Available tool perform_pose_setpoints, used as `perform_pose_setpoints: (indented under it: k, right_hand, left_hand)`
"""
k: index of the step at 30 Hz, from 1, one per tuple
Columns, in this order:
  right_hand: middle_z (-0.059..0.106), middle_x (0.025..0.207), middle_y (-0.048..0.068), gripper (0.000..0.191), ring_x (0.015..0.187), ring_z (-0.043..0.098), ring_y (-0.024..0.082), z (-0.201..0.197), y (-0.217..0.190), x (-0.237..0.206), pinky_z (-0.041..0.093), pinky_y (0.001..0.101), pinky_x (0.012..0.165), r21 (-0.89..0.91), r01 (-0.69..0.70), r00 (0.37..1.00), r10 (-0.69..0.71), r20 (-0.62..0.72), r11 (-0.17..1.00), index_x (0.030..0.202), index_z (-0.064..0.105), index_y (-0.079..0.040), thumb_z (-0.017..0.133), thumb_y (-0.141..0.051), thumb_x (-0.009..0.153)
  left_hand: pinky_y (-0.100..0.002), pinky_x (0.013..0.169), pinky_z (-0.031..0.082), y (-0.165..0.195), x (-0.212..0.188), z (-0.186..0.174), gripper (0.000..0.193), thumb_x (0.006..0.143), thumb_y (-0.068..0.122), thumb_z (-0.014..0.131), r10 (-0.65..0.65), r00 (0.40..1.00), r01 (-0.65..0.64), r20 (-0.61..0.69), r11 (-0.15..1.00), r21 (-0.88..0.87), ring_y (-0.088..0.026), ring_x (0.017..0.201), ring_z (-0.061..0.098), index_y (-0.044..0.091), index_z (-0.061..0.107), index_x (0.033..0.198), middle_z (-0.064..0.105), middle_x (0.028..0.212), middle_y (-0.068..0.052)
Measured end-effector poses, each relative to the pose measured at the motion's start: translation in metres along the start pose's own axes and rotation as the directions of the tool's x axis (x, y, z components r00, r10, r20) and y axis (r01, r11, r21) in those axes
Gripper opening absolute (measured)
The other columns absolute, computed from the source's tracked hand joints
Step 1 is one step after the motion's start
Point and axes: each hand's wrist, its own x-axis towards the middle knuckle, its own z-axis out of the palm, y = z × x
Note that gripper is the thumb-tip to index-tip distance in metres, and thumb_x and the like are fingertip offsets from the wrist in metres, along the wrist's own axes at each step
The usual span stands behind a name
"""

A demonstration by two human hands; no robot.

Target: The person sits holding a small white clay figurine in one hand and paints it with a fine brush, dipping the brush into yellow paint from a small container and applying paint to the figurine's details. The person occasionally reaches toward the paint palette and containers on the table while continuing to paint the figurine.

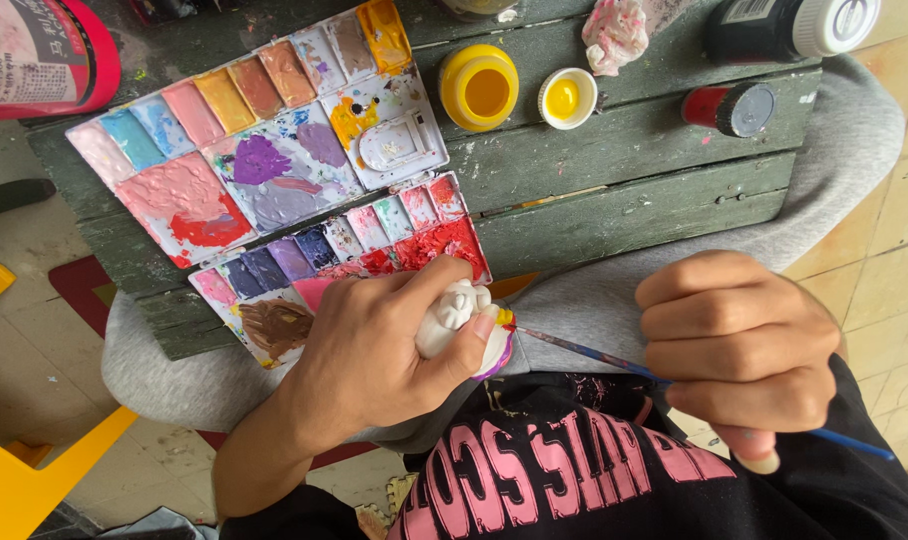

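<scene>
My left hand (374, 350) grips a small white plaster figurine (454, 312) with a purple and yellow painted edge, held over my lap. My right hand (739, 345) is closed around a thin blue-handled paintbrush (584, 350). The brush tip touches the figurine's right side by my left thumb. An open folding paint palette (274, 160), smeared with pink, red, purple, blue and orange paint, lies on a dark green wooden board (634, 170) just beyond my left hand.
An open yellow paint jar (479, 88) and its yellow lid (567, 98) stand on the board. A red bottle with a grey cap (731, 108), a dark bottle with a white cap (789, 28), a paint-stained rag (616, 32) and a red container (39, 55) sit around. A yellow chair (14, 470) stands at lower left.
</scene>
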Motion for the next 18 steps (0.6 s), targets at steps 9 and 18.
perform_pose_setpoints:
  k: [9, 18]
  right_hand:
    - [0.064, 0.075, 0.009, 0.039, 0.064, 0.064, 0.023, -0.005, 0.005, 0.014, 0.058, 0.0415, 0.054, 0.039, -0.04, 0.986, 0.034, 0.163, 0.998, 0.094, 0.053, -0.002, 0.042, -0.033, 0.113]
    - [0.064, 0.073, 0.009, 0.039, 0.061, 0.062, 0.022, -0.002, 0.005, 0.014, 0.057, 0.0399, 0.052, 0.028, -0.044, 0.992, 0.041, 0.117, 0.999, 0.093, 0.054, -0.002, 0.041, -0.033, 0.114]
  left_hand:
    - [-0.04, 0.053, 0.055, 0.001, 0.001, 0.0, 0.026, 0.092, 0.03, 0.07, -0.003, 1.0, 0.003, -0.005, 1.0, -0.006, -0.029, 0.061, 0.074, 0.007, 0.066, 0.103, 0.072, 0.069, -0.011]
    - [-0.04, 0.054, 0.056, 0.001, 0.001, -0.001, 0.026, 0.092, 0.029, 0.07, -0.004, 1.0, 0.004, -0.002, 1.0, -0.006, -0.029, 0.062, 0.074, 0.007, 0.066, 0.103, 0.071, 0.068, -0.011]
